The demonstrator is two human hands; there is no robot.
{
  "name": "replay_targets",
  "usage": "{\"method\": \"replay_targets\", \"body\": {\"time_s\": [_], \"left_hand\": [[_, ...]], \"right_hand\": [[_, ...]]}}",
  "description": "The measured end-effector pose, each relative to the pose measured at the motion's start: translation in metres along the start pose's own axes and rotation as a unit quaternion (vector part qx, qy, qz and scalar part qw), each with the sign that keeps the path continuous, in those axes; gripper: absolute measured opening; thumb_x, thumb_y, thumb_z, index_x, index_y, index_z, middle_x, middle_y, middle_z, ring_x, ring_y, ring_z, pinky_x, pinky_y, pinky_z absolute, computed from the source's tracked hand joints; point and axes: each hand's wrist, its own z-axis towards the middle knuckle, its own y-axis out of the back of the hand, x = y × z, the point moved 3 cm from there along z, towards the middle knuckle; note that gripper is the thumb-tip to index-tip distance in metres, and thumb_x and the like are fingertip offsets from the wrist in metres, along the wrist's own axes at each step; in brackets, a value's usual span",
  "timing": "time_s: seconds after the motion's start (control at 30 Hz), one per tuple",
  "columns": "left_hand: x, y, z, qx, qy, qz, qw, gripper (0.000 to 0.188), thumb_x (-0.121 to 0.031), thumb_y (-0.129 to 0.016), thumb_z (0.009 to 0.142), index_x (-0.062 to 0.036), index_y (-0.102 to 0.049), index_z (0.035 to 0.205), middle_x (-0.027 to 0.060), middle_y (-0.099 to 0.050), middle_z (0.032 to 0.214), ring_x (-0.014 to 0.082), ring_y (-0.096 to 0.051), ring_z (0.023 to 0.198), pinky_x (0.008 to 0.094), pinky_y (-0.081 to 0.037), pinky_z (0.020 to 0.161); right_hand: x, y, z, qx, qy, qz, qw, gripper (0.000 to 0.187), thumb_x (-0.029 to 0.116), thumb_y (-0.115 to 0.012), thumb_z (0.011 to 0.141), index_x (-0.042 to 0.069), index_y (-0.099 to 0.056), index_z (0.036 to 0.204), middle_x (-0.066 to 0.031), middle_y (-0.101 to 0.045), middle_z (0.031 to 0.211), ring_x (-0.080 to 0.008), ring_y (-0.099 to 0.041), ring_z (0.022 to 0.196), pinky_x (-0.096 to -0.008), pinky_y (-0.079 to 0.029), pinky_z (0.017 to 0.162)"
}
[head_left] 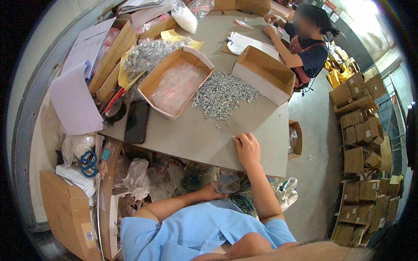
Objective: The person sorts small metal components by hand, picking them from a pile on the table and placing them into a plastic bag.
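My right hand [248, 149] rests at the near edge of the grey table, thumb and fingers pinched on a small silvery screw [234, 137]. Beyond it lies a wide pile of small silvery screws [224, 95], with a few loose ones between pile and hand. My left hand [212, 191] is low, below the table edge and over my lap, closed at a clear plastic bag [228, 182]; its fingers are partly hidden. Left of the pile stands an open cardboard tray [146, 93] with clear plastic bags [179, 87] in it. An open white-sided box [261, 85] borders the pile on the right.
A black phone [136, 122] lies at the table's left edge. Bagged hardware [152, 54], papers [89, 52] and blue-handled scissors [88, 164] are further left. Across the table a co-worker [305, 52] handles something near a clipboard [248, 43]. Cardboard cartons [355, 161] are stacked at the right.
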Motion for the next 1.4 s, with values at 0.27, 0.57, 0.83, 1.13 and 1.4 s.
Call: {"method": "replay_targets", "body": {"time_s": [0.27, 0.57, 0.83, 1.13, 1.4], "left_hand": [[-0.034, 0.006, -0.009, 0.004, 0.078, -0.045, 0.996, 0.048, -0.035, -0.075, 0.079, -0.0027, -0.06, 0.112, 0.01, -0.067, 0.103, 0.0172, -0.06, 0.095, 0.0314, -0.048, 0.085], [0.021, -0.004, 0.004, 0.025, 0.077, -0.026, 0.996, 0.066, -0.044, -0.075, 0.076, -0.0029, -0.055, 0.124, 0.0169, -0.058, 0.121, 0.0267, -0.053, 0.113, 0.0382, -0.042, 0.097], [0.002, 0.004, 0.0, 0.035, 0.121, 0.0, 0.992, 0.074, -0.048, -0.075, 0.075, -0.0025, -0.05, 0.127, 0.0176, -0.055, 0.123, 0.0303, -0.052, 0.113, 0.0406, -0.04, 0.1], [-0.013, 0.006, 0.0, 0.024, 0.069, 0.033, 0.997, 0.063, -0.041, -0.074, 0.076, -0.0034, -0.054, 0.122, 0.0166, -0.055, 0.123, 0.0273, -0.05, 0.115, 0.0378, -0.04, 0.098], [0.009, 0.003, 0.003, 0.014, 0.063, 0.094, 0.993, 0.063, -0.043, -0.074, 0.076, -0.0033, -0.056, 0.121, 0.0203, -0.053, 0.126, 0.0295, -0.053, 0.112, 0.0348, -0.041, 0.098]], "right_hand": [[-0.005, 0.005, -0.004, -0.002, -0.006, 0.014, 1.0, 0.009, 0.011, -0.061, 0.082, 0.005, -0.058, 0.088, -0.0135, -0.058, 0.09, -0.0344, -0.056, 0.087, -0.0423, -0.047, 0.077], [-0.1, 0.066, -0.021, -0.09, -0.211, -0.206, 0.951, 0.015, 0.009, -0.06, 0.081, 0.003, -0.056, 0.093, -0.0172, -0.056, 0.099, -0.0357, -0.054, 0.096, -0.0448, -0.044, 0.082], [-0.02, 0.028, -0.008, -0.011, 0.002, 0.053, 0.999, 0.021, 0.015, -0.068, 0.074, 0.008, -0.06, 0.092, -0.0133, -0.058, 0.093, -0.0346, -0.055, 0.091, -0.0431, -0.045, 0.079], [-0.022, 0.007, -0.011, 0.01, -0.01, -0.019, 1.0, 0.013, 0.017, -0.062, 0.081, 0.008, -0.056, 0.089, -0.0119, -0.055, 0.097, -0.0318, -0.052, 0.095, -0.0419, -0.045, 0.082], [-0.151, 0.122, -0.075, -0.255, -0.224, -0.125, 0.932, 0.007, 0.002, -0.053, 0.082, 0.002, -0.057, 0.088, -0.0168, -0.059, 0.083, -0.0382, -0.058, 0.078, -0.0446, -0.047, 0.067]]}}
